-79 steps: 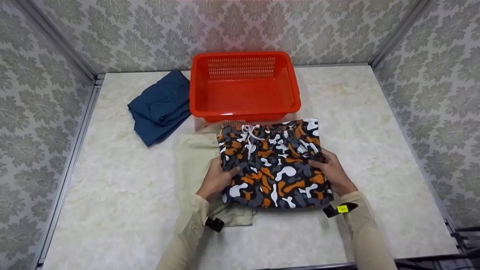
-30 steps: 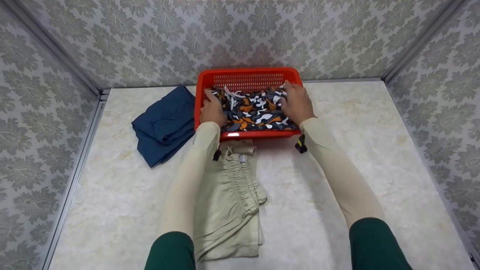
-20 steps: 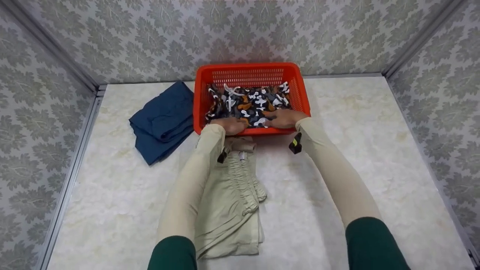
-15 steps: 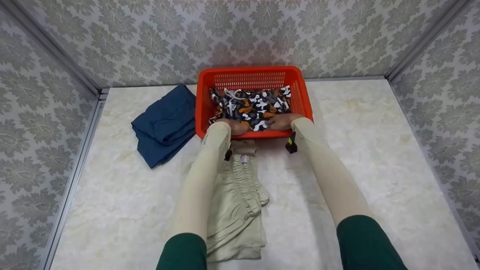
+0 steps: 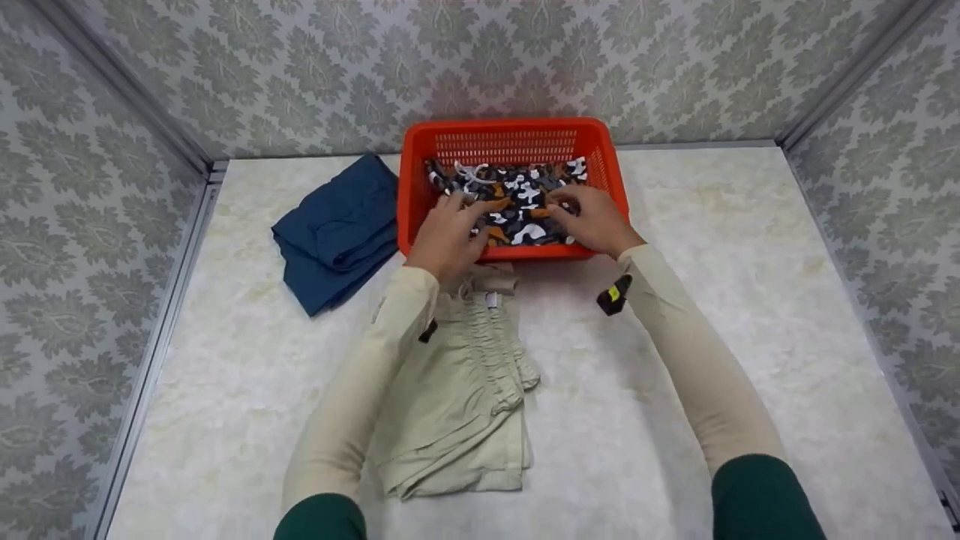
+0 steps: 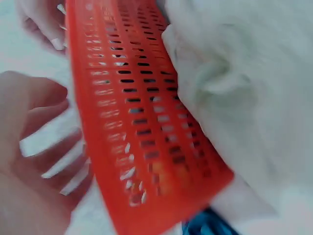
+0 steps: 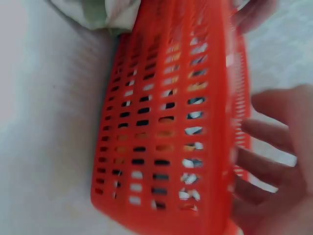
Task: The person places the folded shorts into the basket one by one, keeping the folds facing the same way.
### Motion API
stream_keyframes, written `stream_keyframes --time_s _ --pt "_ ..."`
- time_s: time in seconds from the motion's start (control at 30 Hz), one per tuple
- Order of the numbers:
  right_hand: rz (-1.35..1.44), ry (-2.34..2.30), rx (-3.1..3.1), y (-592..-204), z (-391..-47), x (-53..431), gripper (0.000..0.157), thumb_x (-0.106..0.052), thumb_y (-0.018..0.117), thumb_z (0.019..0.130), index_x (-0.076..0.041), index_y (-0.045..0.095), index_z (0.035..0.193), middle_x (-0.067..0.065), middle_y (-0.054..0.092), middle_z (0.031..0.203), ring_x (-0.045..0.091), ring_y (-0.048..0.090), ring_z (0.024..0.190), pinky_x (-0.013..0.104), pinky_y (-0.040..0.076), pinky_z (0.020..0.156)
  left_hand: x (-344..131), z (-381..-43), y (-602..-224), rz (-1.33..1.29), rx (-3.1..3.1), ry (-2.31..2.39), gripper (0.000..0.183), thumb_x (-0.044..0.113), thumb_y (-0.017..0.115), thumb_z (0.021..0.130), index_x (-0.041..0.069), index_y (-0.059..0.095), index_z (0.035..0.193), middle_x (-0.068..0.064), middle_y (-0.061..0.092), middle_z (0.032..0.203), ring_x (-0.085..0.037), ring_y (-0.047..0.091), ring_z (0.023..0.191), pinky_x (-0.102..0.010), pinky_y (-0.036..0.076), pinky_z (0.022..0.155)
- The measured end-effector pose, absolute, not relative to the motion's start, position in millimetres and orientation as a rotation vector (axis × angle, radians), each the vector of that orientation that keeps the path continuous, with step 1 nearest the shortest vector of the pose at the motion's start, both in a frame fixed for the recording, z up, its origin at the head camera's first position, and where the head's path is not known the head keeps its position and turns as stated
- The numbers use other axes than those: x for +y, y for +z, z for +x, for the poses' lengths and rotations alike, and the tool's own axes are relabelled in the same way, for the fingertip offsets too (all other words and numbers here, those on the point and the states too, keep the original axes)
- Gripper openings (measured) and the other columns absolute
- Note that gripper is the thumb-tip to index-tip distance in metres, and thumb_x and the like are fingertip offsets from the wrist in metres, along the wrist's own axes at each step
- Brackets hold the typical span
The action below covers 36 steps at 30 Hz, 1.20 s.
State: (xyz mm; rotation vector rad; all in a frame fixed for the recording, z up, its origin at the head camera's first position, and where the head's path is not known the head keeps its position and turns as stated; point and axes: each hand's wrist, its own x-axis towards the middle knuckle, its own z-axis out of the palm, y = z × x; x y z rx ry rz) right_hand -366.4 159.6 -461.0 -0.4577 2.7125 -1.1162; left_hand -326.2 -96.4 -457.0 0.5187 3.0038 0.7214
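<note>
Patterned shorts (image 5: 527,229) in black, white, grey and orange lie in the red plastic basket (image 5: 517,129), their white drawstring toward the back. My left hand (image 5: 448,234) is over the basket's front left rim, fingers loosely bent and holding nothing. Over the right part hovers my right hand (image 5: 596,219), its fingers relaxed and apart from the cloth. In the left wrist view, the left hand (image 6: 44,142) has spread fingers beside the basket wall (image 6: 142,107). The right wrist view shows the right hand (image 7: 274,161) likewise, with the shorts glimpsed through the slots.
Beige shorts (image 5: 465,390) with a gathered waistband lie on the pale table (image 5: 720,247) in front of the basket, partly under the left forearm. A folded dark blue garment (image 5: 337,232) sits to the basket's left. Patterned wall panels (image 5: 487,60) enclose the back and sides.
The patterned shorts went from above the beige shorts into the basket, where both hands pressed along their front edge. Since then both hands have lifted off and moved apart.
</note>
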Motion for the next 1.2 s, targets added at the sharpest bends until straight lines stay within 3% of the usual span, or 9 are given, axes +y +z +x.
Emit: stream_keyframes --time_s 0.13,0.2,0.3,0.47,0.57,0.67,0.9,1.07,1.2 --pt "-0.522 -1.325 2.883 -466 -333 168 0.028 -0.014 0.064 0.100 -0.003 0.068 0.126 0.014 0.066 0.121 0.027 0.059 0.110 0.045 0.047 0.098 -133 -275 -457 0.728 3.156 0.908 0.034 0.003 0.065 0.094 0.018 0.064 0.125 -0.010 0.046 0.106 -0.026 0.047 0.091 -0.039 0.043 0.077" --pt "-0.561 -1.395 2.968 -475 -317 171 0.027 -0.009 0.065 0.098 -0.001 0.069 0.123 0.015 0.065 0.122 0.029 0.057 0.114 0.047 0.044 0.100 -150 -250 -463 0.769 3.122 0.945 0.032 0.000 0.068 0.092 0.016 0.065 0.119 -0.009 0.047 0.103 -0.025 0.049 0.088 -0.039 0.044 0.075" --pt "-0.607 -1.478 3.103 -494 -296 173 0.023 -0.003 0.066 0.095 -0.001 0.071 0.118 0.016 0.063 0.123 0.032 0.052 0.118 0.049 0.040 0.103 -164 -217 -485 0.781 2.982 0.914 0.034 0.007 0.076 0.090 0.018 0.067 0.121 -0.010 0.051 0.102 -0.024 0.050 0.087 -0.041 0.045 0.076" --pt "-0.654 -1.578 3.175 -531 -259 177 0.022 0.002 0.064 0.093 0.001 0.072 0.114 0.021 0.059 0.127 0.034 0.049 0.122 0.048 0.040 0.104 -158 -180 -531 0.774 2.806 0.691 0.057 0.032 0.083 0.085 0.032 0.061 0.137 -0.004 0.052 0.100 -0.020 0.046 0.083 -0.040 0.042 0.074" --pt "-0.561 -1.616 3.016 -549 -236 182 0.023 -0.001 0.065 0.095 0.002 0.070 0.116 0.021 0.056 0.129 0.031 0.052 0.121 0.045 0.047 0.098 -148 -167 -546 0.717 2.805 0.577 0.064 0.039 0.081 0.086 0.041 0.054 0.144 0.001 0.050 0.100 -0.018 0.042 0.085 -0.038 0.039 0.074" --pt "-0.380 -1.613 2.839 -559 -219 191 0.023 -0.004 0.065 0.097 0.001 0.069 0.119 0.017 0.056 0.125 0.027 0.057 0.114 0.042 0.053 0.088 -140 -159 -551 0.643 2.857 0.550 0.065 0.040 0.079 0.088 0.042 0.052 0.147 0.003 0.049 0.098 -0.019 0.039 0.083 -0.037 0.036 0.073" --pt "-0.065 -1.585 2.693 -561 -199 214 0.025 -0.012 0.064 0.100 0.001 0.068 0.120 0.015 0.067 0.113 0.027 0.068 0.097 0.031 0.056 0.080 -119 -150 -550 0.562 2.948 0.547 0.060 0.039 0.075 0.091 0.034 0.054 0.147 -0.004 0.052 0.099 -0.024 0.040 0.079 -0.042 0.039 0.069" --pt "0.124 -1.489 2.527 -550 -186 222 0.034 -0.023 0.064 0.100 0.000 0.064 0.124 0.017 0.070 0.104 0.024 0.069 0.080 0.031 0.055 0.070 -96 -145 -552 0.498 2.979 0.564 0.061 0.040 0.072 0.093 0.030 0.051 0.150 -0.012 0.056 0.107 -0.032 0.053 0.081 -0.050 0.045 0.068" --pt "0.233 -1.480 2.365 -543 -174 229 0.044 -0.029 0.064 0.100 0.002 0.056 0.130 0.019 0.064 0.108 0.023 0.070 0.080 0.033 0.059 0.072 -77 -140 -556 0.453 3.062 0.555 0.062 0.042 0.069 0.095 0.023 0.051 0.151 -0.015 0.060 0.112 -0.036 0.059 0.074 -0.051 0.048 0.061"
